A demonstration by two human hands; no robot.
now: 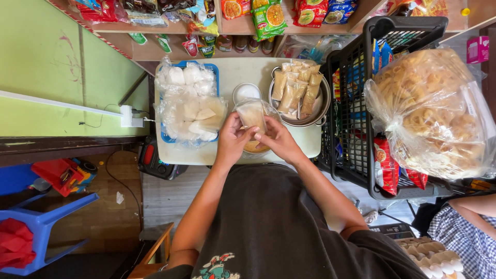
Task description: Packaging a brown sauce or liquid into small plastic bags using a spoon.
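Both hands up over the near edge of the table [227, 70]. Left hand [232, 139] curled around the small clear bag [251, 114] of tan powder, fingers closed on its side. Right hand [276, 138] pinching the same bag from the other side. Just behind, a metal bowl [321, 106] piled with filled packets [295, 88], a small white cup [246, 92] beside it. Off to the left, a blue basket [213, 72] with bagged white pieces.

a dark grey short-sleeved t-shirt [279, 222] is worn, with a small teal, red and white cartoon print [218, 266] at the chest, well behind the fingers. both forearms are left bare; no rings are seen.
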